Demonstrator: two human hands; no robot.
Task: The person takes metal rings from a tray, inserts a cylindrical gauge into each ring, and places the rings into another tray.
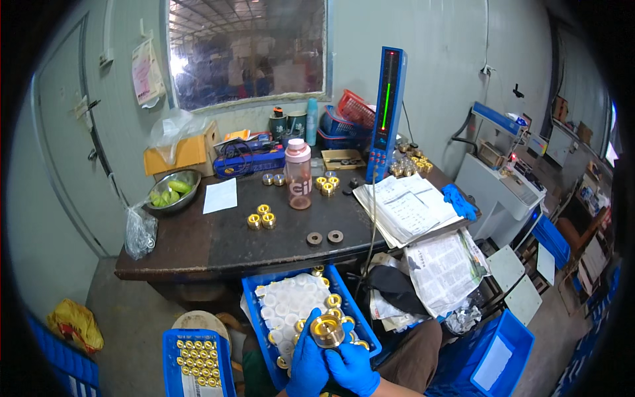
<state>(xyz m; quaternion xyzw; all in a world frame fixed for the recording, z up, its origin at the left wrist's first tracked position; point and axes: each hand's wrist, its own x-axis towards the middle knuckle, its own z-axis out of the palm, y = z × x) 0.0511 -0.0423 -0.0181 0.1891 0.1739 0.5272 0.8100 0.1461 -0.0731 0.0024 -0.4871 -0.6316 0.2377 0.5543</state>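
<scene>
Both my hands wear blue gloves and meet at the lower middle, over a blue crate (pixel 362 322). My left hand (pixel 309 362) is closed round the left side of a brass-coloured metal ring (pixel 327 331), its opening tilted toward me. My right hand (pixel 354 368) grips the same ring from the lower right, thumb against its edge; some of its fingers are hidden behind. In the crate below lie white translucent plastic caps (pixel 284 306) and several more brass rings (pixel 334 300), partly covered by my hands.
At left, a blue tray (pixel 170 360) holds rows of brass rings on a stool. The dark table (pixel 178 237) bears ring groups, two grey rings (pixel 335 236), a pink bottle (pixel 299 178), papers (pixel 410 205) and a tall blue column gauge (pixel 385 112). Another blue crate (pixel 522 337) stands right.
</scene>
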